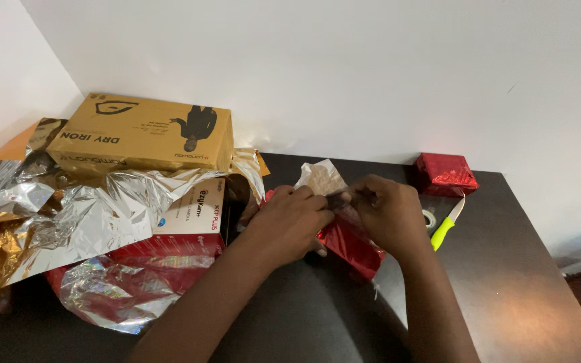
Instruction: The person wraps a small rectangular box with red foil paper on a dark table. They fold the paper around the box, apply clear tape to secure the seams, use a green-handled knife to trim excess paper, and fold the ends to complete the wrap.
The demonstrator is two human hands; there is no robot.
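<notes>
A red parcel is held on the dark table, under and between both hands. The left hand is pressed on its left end, fingers curled shut on the wrapping. The right hand is closed over its upper edge, pinching the foil. A knife lies just right of the right hand, with a second red parcel beyond.

- Half-wrapped box on surface, centre, under both hands.
- Wrapped parcel behind right; knife before it, tape roll just left.
- Foil sheets left; cardboard box on them.
</notes>
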